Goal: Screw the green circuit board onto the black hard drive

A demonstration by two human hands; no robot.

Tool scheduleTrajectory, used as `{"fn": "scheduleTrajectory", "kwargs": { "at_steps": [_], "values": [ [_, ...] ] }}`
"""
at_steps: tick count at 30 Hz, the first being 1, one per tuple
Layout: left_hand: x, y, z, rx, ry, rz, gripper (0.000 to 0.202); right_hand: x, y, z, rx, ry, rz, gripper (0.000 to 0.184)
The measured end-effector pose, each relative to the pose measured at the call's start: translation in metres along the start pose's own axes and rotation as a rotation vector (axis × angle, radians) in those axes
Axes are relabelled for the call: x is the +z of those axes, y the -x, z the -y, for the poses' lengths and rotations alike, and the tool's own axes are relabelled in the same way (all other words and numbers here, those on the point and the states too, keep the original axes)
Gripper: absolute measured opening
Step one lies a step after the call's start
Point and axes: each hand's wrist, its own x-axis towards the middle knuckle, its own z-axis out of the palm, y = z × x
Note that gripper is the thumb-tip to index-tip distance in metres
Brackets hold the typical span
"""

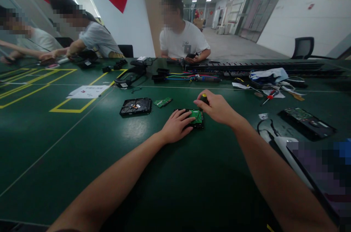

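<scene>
A hard drive with a green circuit board facing up lies on the green table in front of me. My left hand rests flat across its left part, fingers stretched out and covering some of the board. My right hand is closed around a screwdriver with a yellow-and-dark handle, held upright over the drive's right side. The screwdriver's tip is too small to make out. Left of the drive lie a loose green circuit board and another black hard drive.
A further hard drive lies at right, near a cable. Behind it are a red screwdriver and a white-and-blue cloth. Coloured wires and long black strips run along the back. A person sits opposite; others work at left.
</scene>
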Motion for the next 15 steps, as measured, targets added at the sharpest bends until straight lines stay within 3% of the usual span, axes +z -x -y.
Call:
{"fn": "scheduleTrajectory", "kwargs": {
  "at_steps": [15],
  "values": [
    [-0.0002,-0.0002,-0.0002,0.004,-0.009,0.002,0.050,-0.0003,0.0001,0.0006,0.006,-0.007,0.001,0.034]
  ]
}}
